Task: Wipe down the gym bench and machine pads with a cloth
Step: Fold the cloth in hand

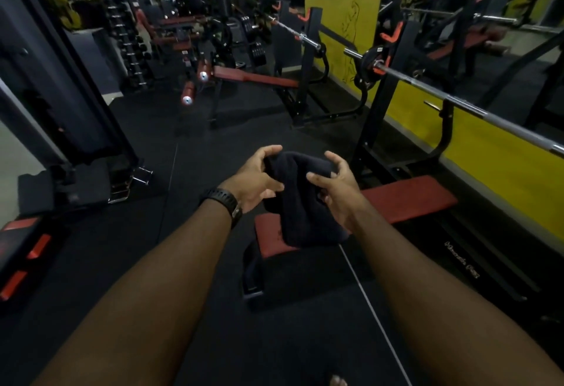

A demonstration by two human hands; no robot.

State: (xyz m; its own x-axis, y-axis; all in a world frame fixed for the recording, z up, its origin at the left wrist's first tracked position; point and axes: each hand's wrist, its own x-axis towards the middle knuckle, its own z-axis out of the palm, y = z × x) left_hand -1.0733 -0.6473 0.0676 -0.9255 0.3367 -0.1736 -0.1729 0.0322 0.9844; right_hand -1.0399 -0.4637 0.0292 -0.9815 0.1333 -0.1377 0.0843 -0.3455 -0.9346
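Two bare forearms reach forward over the black rubber floor (183, 263), the left wrist wearing a black strap watch (224, 199). The left hand (256, 184) grips the upper left side of a dark, thick folded cloth (302, 211), fingers curled over its top edge and thumb pressed in lower down. The right hand (335, 190) holds the cloth's right side, fingers spread a little and bent onto the fabric.

The cloth hangs between the hands, above the near end of a flat bench with a red padded top (409, 199); whether its lower edge touches the pad is hard to tell.

Behind the bench, a black steel rack (381, 105) cradles a long silver barbell (457, 100) in its hooks, beside the yellow wall (488, 147).

Farther back stands a second red-padded bench (256, 76), and at the far left a tall rack of dark dumbbells (128, 47).
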